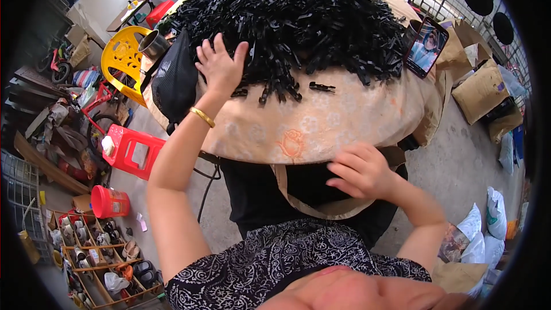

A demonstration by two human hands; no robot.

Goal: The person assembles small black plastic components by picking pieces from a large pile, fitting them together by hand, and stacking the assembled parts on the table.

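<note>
A large heap of small black plastic clips (304, 20) covers the far part of a round table with a peach, flower-patterned cloth (327, 117). One loose black clip (322, 86) lies on the cloth in front of the heap. My left hand (221, 66) is open at the heap's left side, palm down and fingers spread; whether it touches the clips I cannot tell. By the table's front edge, my right hand (361, 171) has its fingers loosely bent and apart, with nothing visible in them. Below it, a bag's beige strap (310, 209) loops over my lap.
A black mesh bag (175, 74) and metal cup (154, 45) sit left of the heap, near a yellow chair (121, 51). At right stands a phone (426, 47) with its screen lit. Around the floor are a red stool (129, 149), red bucket (109, 201), shoe rack (92, 264) and cardboard boxes (481, 92).
</note>
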